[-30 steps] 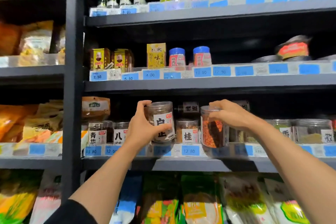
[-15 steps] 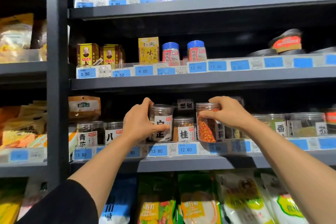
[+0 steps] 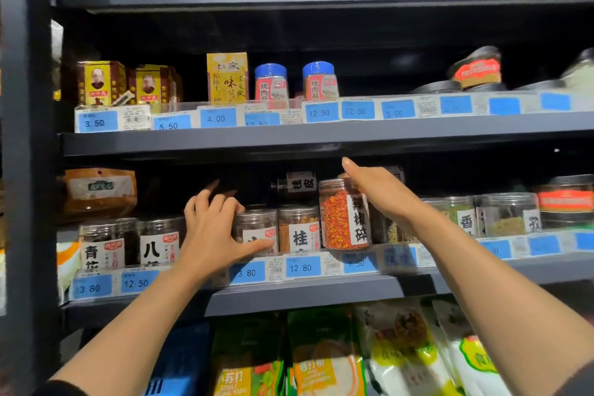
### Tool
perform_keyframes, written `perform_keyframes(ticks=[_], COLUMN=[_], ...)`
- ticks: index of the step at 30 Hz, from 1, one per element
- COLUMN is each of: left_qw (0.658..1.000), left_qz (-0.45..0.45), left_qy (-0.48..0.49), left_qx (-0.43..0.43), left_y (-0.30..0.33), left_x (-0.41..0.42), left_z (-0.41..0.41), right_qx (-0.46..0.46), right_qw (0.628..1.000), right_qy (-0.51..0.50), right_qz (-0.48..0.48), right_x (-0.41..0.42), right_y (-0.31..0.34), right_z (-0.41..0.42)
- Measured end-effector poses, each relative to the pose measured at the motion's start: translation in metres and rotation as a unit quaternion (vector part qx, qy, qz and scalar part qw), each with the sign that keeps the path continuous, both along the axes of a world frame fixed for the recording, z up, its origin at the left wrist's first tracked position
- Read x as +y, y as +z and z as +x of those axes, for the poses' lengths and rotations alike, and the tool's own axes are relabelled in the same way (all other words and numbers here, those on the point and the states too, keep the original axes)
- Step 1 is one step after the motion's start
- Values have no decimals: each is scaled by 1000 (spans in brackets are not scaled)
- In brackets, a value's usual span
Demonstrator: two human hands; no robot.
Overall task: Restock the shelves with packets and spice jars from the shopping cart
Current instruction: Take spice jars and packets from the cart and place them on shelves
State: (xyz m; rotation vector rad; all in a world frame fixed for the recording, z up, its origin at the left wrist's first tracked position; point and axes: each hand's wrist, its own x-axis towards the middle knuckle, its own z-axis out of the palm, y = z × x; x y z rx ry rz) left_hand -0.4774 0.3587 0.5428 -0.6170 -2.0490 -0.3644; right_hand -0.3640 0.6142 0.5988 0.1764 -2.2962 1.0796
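1. The left hand (image 3: pixel 212 235) rests against a clear spice jar (image 3: pixel 257 228) standing on the shelf (image 3: pixel 305 291); its thumb lies across the jar's white label, while the fingers arch over the lid, some of them lifted and spread rather than curled tight.
2. The right hand (image 3: pixel 382 190) holds a jar of red chilli flakes (image 3: pixel 344 215) from its right side, fingers behind it (they are hidden by the jar), thumb pointing up toward the shelf above. The jar sits higher than its neighbours and tilts a little; whether its base touches the shelf cannot be told.
3. Between the two held jars stands a jar with brown contents (image 3: pixel 299 228), just beside each of them.
4. Left of the left hand, two more labelled jars (image 3: pixel 106 244) stand side by side in the same row, with an orange-brown packet (image 3: pixel 99 191) behind them.
5. Right of the right forearm, further clear jars (image 3: pixel 511 214) with greenish contents continue along the row.
6. Blue price tags (image 3: pixel 302 267) run along the shelf's front edge.
7. The shelf above carries yellow boxes (image 3: pixel 226 77), two blue-capped shakers (image 3: pixel 271 85) and flat tins (image 3: pixel 475 69) at the far right.
8. Below, bright packets (image 3: pixel 324 354) stand packed together, green, orange and white.
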Motion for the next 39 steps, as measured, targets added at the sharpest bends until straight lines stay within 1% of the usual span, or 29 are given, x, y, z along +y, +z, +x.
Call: perform_keyframes(ticks=[3,6,8,11,13,14,16,18,20,22,25,28,34,36,39], left_qw=[997,987,983,983,984,984,983,983,982,983,983,984,984,984,983], left_qz=[-40,-73,-102,-126,-122,-120,-116,-116,-118,-117,-119,-118,-113,-114,-114], left_qy=[7,-23,-37,-24,-11,-6,-3,1,6,8,13,15,11,12,12], left_qx=[67,138,150,132,128,133,143,145,144,143,137,131,137,136,141], left_y=[-2,-2,-1,-7,-15,-17,-20,-21,-22,-22,-21,-21,-22,-22,-23], left_x=[4,21,41,63,66,66,66,67,69,69,68,69,69,69,70], left_z=[0,10,15,19,20,20,19,18,18,18,19,20,18,17,17], right_qx=[-42,-59,-57,-23,12,31,65,94,107,107,101,84,-2,-23,-50], right_qw=[998,997,997,995,995,993,978,959,950,950,956,956,962,955,923], right_qy=[36,41,43,31,-9,-48,-149,-219,-241,-240,-229,-225,-187,-204,-253], right_qz=[-35,-7,42,91,98,104,130,151,165,169,156,170,201,213,286], right_x=[6,10,11,12,18,23,36,44,48,48,47,45,40,45,51], right_y=[8,12,11,9,7,8,9,9,9,7,0,-6,-27,-31,-29], right_z=[4,2,2,0,0,0,2,7,8,8,3,-4,-25,-28,-23])
